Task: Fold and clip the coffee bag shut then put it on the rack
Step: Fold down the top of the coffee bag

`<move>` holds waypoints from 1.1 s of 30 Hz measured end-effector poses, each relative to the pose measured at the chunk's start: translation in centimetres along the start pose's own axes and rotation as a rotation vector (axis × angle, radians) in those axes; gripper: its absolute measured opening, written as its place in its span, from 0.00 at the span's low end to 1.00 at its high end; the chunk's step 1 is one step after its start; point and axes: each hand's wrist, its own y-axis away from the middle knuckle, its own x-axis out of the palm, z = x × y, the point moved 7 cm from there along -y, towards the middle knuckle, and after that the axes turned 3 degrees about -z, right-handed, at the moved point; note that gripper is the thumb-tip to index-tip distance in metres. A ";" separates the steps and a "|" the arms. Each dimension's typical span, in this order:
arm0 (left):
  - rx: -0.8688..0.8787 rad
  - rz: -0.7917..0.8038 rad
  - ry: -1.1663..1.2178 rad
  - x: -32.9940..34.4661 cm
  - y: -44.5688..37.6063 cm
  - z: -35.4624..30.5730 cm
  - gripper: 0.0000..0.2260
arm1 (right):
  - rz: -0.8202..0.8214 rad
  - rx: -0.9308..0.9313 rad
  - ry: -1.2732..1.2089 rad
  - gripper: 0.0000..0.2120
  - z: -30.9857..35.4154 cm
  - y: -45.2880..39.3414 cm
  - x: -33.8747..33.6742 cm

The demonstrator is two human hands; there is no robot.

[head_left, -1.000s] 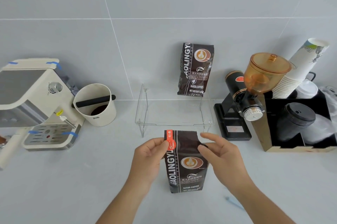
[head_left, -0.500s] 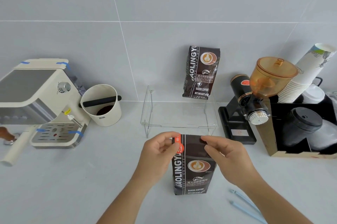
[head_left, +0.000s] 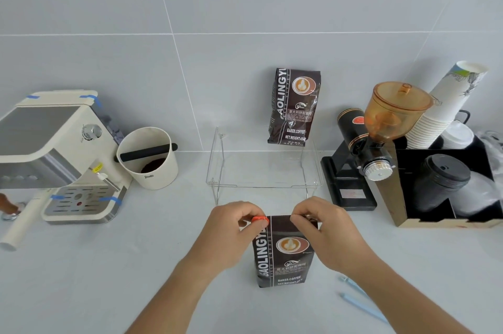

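Note:
A dark brown coffee bag [head_left: 284,254] stands upright on the counter in front of me, its top rolled down. My left hand [head_left: 230,230] pinches the top left corner, where an orange tag [head_left: 260,219] shows between the fingers. My right hand [head_left: 324,227] pinches the top right corner. Behind the bag stands a clear acrylic rack [head_left: 264,167] with a second, matching coffee bag [head_left: 295,108] upright on its top at the back right. Two light blue clips [head_left: 359,298] lie on the counter at the lower right, beside my right forearm.
A cream espresso machine [head_left: 57,154] and a white knock box [head_left: 148,157] sit at the left. A black grinder with an amber hopper [head_left: 378,138], a stack of paper cups [head_left: 446,113] and a black organiser with lids [head_left: 446,184] stand at the right.
The top of the bag has been folded down lower, so the bag now stands shorter. Both hands followed it down and stayed on its top corners.

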 end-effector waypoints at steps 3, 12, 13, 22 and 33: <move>-0.089 0.032 0.152 0.5 0.1 0.6 0.06 | 0.060 0.152 -0.114 0.09 -0.9 0.0 0.5; -0.177 0.105 0.272 2.2 0.8 2.0 0.17 | 0.058 0.442 -0.436 0.08 -2.0 -0.4 1.4; -0.151 0.117 0.195 2.2 0.9 2.2 0.19 | 0.081 0.467 -0.452 0.07 -2.2 -0.4 1.6; 0.037 0.152 -0.120 2.4 1.3 2.2 0.08 | 0.305 0.360 -0.154 0.09 -2.5 -0.5 2.1; -0.045 0.149 0.021 1.9 1.2 2.9 0.07 | 0.178 0.119 -0.191 0.09 -4.1 0.1 0.4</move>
